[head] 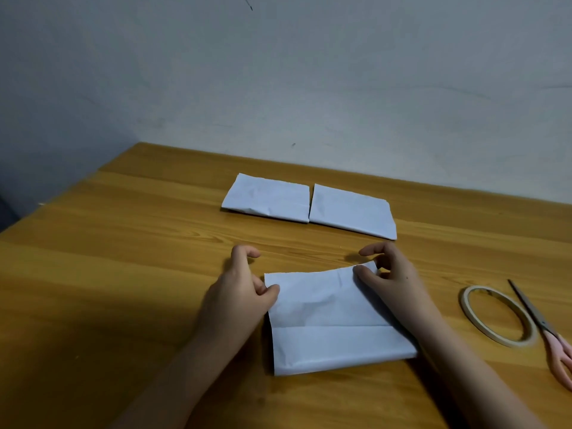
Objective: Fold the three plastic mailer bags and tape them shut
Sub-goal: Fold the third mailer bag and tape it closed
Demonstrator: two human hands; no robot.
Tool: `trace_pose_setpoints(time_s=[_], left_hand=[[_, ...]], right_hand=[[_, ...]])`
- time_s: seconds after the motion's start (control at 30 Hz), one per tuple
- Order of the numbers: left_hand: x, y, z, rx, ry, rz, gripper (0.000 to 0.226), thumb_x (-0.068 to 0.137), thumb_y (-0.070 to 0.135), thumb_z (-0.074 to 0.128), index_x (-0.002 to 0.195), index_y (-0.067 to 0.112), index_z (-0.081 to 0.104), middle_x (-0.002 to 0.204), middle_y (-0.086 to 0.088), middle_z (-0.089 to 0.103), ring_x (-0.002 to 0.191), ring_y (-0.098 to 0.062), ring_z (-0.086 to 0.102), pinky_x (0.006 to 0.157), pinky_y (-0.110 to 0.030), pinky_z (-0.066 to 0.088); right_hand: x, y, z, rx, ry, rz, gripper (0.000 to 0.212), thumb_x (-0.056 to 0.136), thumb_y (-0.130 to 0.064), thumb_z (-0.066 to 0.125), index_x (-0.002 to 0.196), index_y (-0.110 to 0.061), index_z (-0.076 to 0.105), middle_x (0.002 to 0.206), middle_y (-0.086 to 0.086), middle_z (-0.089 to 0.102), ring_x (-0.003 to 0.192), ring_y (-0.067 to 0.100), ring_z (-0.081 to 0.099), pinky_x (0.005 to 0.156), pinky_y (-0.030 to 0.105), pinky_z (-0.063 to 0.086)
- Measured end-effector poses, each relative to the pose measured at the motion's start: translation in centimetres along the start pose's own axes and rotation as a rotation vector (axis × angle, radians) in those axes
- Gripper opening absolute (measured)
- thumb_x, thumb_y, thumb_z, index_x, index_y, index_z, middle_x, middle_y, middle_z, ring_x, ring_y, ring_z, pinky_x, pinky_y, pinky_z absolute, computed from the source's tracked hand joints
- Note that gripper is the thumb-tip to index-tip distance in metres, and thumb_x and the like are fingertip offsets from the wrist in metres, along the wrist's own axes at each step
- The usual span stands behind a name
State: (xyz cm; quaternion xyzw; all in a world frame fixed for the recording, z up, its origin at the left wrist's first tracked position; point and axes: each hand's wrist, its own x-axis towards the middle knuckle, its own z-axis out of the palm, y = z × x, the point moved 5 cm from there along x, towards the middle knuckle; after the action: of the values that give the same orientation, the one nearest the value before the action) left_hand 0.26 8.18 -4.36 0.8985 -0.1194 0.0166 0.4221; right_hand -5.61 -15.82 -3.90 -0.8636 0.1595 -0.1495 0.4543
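1. the wooden worktop carries everything, running beyond both hands to a pale wall.
2. the near mailer bag, white and folded, lies flat between the hands, with a folded band across the edge nearest the person.
3. the left hand sits at the bag's left edge; its thumb lies on the top face near the far left corner, and the other fingers curl loosely over the worktop just beyond. whether they reach under the edge cannot be told.
4. the right hand pinches the bag's far right corner, thumb on top, with the corner lifted slightly; the index finger arches above, touching nothing.
5. two more folded bags lie side by side, edges almost touching, beyond the hands: the far left bag and the far right bag.
6. a tape roll lies flat to the right of the right hand.
7. scissors with pink handles rest just beside the roll, on its outer side.
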Motion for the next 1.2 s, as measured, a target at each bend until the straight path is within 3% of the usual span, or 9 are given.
trace_pose_setpoints(time_s=[0.27, 0.53, 0.8, 1.0, 1.2], left_hand=[[0.0, -0.2, 0.1, -0.043, -0.010, -0.015, 0.051, 0.079, 0.025, 0.073, 0.113, 0.034, 0.036, 0.068, 0.003, 0.064, 0.063, -0.006, 0.060, 0.057, -0.018, 0.043], [-0.2, 0.4, 0.1, -0.002, 0.030, -0.005, 0.038, 0.088, 0.030, 0.063, 0.118, 0.028, 0.040, 0.069, 0.004, 0.061, 0.062, -0.006, 0.057, 0.051, -0.013, 0.036], [0.3, 0.2, 0.2, 0.030, 0.040, 0.006, 0.038, 0.087, 0.027, 0.064, 0.117, 0.030, 0.041, 0.065, 0.005, 0.058, 0.058, -0.006, 0.055, 0.049, -0.013, 0.034], [0.3, 0.5, 0.2, 0.058, 0.051, 0.050, 0.038, 0.086, 0.023, 0.065, 0.116, 0.030, 0.042, 0.065, 0.006, 0.058, 0.058, -0.007, 0.056, 0.050, -0.013, 0.034], [0.7, 0.6, 0.4, 0.067, 0.074, 0.065, 0.035, 0.086, 0.023, 0.064, 0.114, 0.029, 0.044, 0.065, 0.006, 0.058, 0.058, -0.007, 0.055, 0.049, -0.015, 0.032]], right_hand=[[0.1, 0.3, 0.0, 0.038, 0.014, -0.022, 0.021, 0.083, -0.013, 0.068, 0.096, -0.027, 0.060, 0.080, 0.008, 0.058, 0.074, 0.021, 0.056, 0.066, 0.024, 0.042], [0.0, 0.2, -0.1, 0.039, 0.015, -0.017, 0.024, 0.081, -0.013, 0.070, 0.097, -0.027, 0.060, 0.073, -0.003, 0.055, 0.065, 0.016, 0.054, 0.064, 0.026, 0.043], [0.0, 0.3, -0.2, 0.068, 0.022, -0.013, 0.027, 0.081, -0.013, 0.071, 0.099, -0.028, 0.058, 0.074, -0.001, 0.057, 0.065, 0.013, 0.055, 0.065, 0.030, 0.047], [-0.1, 0.4, -0.3, 0.084, 0.048, -0.017, 0.030, 0.081, -0.010, 0.072, 0.101, -0.027, 0.058, 0.077, -0.001, 0.058, 0.072, 0.013, 0.057, 0.063, 0.026, 0.045], [-0.4, -0.3, -0.2, -0.002, 0.097, -0.071, 0.031, 0.080, -0.010, 0.073, 0.103, -0.025, 0.059, 0.076, -0.006, 0.060, 0.066, 0.007, 0.056, 0.058, 0.013, 0.041]])
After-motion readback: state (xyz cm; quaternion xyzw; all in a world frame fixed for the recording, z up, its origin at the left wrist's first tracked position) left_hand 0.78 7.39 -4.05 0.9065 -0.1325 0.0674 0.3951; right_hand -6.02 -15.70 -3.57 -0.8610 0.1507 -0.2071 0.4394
